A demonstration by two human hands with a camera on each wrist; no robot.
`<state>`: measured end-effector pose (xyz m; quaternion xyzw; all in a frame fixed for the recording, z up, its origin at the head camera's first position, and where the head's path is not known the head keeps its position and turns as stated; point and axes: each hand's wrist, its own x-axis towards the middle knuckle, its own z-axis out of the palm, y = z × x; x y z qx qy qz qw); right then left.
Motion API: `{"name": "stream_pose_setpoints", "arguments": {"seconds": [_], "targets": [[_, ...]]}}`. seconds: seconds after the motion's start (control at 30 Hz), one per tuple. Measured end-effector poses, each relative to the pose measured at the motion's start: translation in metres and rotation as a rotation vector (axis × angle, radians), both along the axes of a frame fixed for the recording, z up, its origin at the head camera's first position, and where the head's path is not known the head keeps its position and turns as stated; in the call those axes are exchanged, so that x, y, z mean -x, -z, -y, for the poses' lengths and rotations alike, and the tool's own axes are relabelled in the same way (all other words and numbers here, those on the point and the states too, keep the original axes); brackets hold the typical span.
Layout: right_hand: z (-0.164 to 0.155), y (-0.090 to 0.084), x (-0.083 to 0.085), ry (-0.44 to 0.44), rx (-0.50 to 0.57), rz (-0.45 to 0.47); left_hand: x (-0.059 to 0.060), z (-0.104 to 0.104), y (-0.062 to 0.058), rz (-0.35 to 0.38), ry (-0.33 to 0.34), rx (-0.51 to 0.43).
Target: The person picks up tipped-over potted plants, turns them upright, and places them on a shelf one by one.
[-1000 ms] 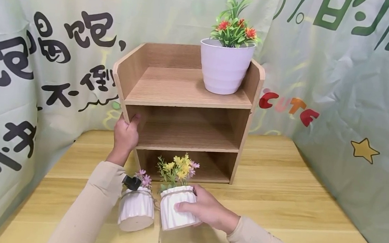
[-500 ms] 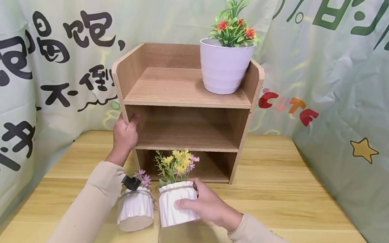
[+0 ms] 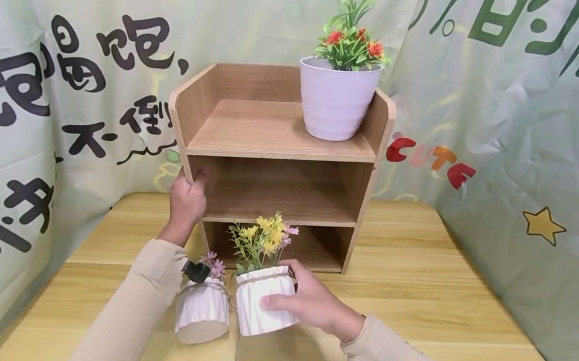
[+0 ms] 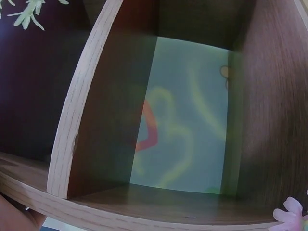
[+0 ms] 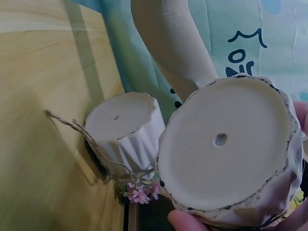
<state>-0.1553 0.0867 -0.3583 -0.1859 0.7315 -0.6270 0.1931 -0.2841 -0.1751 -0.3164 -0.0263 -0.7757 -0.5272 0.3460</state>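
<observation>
My right hand (image 3: 310, 305) grips a white ribbed pot of yellow flowers (image 3: 261, 306), lifted off the table; its underside with a drain hole (image 5: 226, 149) fills the right wrist view. A second white ribbed pot with pink flowers (image 3: 202, 312) stands on the table just left of it, also visible in the right wrist view (image 5: 122, 127). My left hand (image 3: 187, 201) grips the left side panel of the wooden shelf unit (image 3: 272, 139) at the middle shelf. The left wrist view looks into a shelf compartment (image 4: 183, 120).
A large lavender pot with red flowers (image 3: 338, 96) stands at the right of the shelf's top. The shelf stands at the back of the wooden table (image 3: 439, 294). Printed green cloth (image 3: 504, 107) hangs behind and to both sides.
My right hand has raised the yellow-flower pot a little and moved it toward the shelf. The left hand has stayed on the shelf's side.
</observation>
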Motion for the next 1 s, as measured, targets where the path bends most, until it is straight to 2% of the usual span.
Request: {"name": "stream_pose_setpoints", "arguments": {"seconds": [0.27, 0.6, 1.0], "targets": [[-0.001, -0.006, -0.001, -0.009, 0.005, -0.039, 0.0, 0.003, 0.003, 0.007, -0.006, 0.009], [-0.004, -0.015, 0.001, 0.0, -0.032, -0.125, 0.0, 0.001, 0.0, 0.01, -0.009, 0.011], [-0.007, -0.025, 0.001, -0.003, -0.014, -0.185, -0.001, 0.0, -0.001, 0.015, -0.008, 0.006]]}}
